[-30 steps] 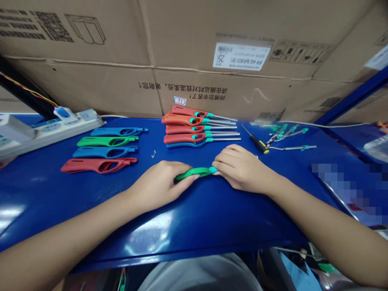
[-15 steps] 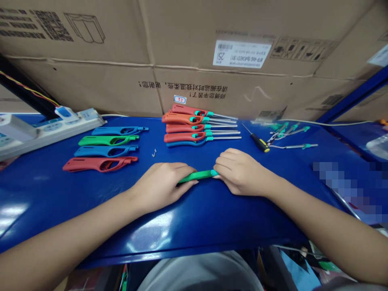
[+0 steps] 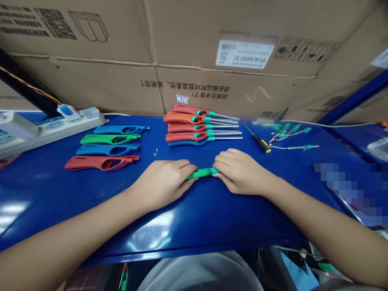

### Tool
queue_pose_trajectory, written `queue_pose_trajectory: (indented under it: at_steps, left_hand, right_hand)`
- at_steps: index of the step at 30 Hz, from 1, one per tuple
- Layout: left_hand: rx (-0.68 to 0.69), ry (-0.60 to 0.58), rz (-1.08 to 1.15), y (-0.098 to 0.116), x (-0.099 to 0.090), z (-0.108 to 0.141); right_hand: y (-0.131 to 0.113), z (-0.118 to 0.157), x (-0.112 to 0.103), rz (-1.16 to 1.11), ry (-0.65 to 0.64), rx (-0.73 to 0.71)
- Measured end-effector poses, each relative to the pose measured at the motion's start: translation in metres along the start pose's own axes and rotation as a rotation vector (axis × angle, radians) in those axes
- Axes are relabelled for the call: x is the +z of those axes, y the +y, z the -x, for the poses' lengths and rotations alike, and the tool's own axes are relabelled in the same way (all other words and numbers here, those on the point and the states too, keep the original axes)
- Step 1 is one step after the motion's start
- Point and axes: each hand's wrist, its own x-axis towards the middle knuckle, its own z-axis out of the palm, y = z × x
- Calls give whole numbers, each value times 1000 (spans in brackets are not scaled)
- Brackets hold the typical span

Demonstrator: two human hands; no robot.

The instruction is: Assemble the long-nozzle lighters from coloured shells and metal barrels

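Between hands [image 3: 165,180] [image 3: 242,171], lighter [image 3: 199,173] crosswise, collar [image 3: 214,171] rightward

The blue table [image 3: 230,222] has wide open room on the near side of the left hand [image 3: 165,180] and right hand [image 3: 242,171]. The green handle [image 3: 200,173] fills the gap between them. Farther back, lighters [image 3: 188,127] block the middle, and a big box [image 3: 188,36] makes a wall. A thin lane runs between the lighters and four loose handles [image 3: 91,162], with metal bits [image 3: 155,152] near its front. On the right, the screwdriver [image 3: 261,143] blocks the way.
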Motion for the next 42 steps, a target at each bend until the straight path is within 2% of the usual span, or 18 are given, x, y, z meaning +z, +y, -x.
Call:
queue_pose_trajectory:
  at_steps: [3,7,13,18,22,26,34,39,42]
  left_hand:
    - [0,18,6,0,1,0]
    - [13,12,-21,-1,2,1]
    - [-37,-10,-56,-5,0,0]
    - [-30,-26,-48,-6,1,-1]
    - [-30,-35,-48,-6,2,-1]
    - [-36,-38,-31,-6,1,0]
    - [-85,0,-16,-4,0,2]
    - [-106,7,-22,-4,-1,4]
    - [-99,-5,-20,-3,-3,4]
  right_hand:
    - [3,1,-8,-37,-55,66]
    - [10,5,-17,-81,-75,53]
    - [27,12,-21,-112,-85,117]
    - [35,15,-27,-202,-171,162]
    - [44,18,-31,-214,-116,188]
    - [61,25,-34,11,-49,404]
    - [84,38,-45,106,-183,790]
    - [90,43,-48,122,-152,956]
    - [94,46,-44,159,-192,973]
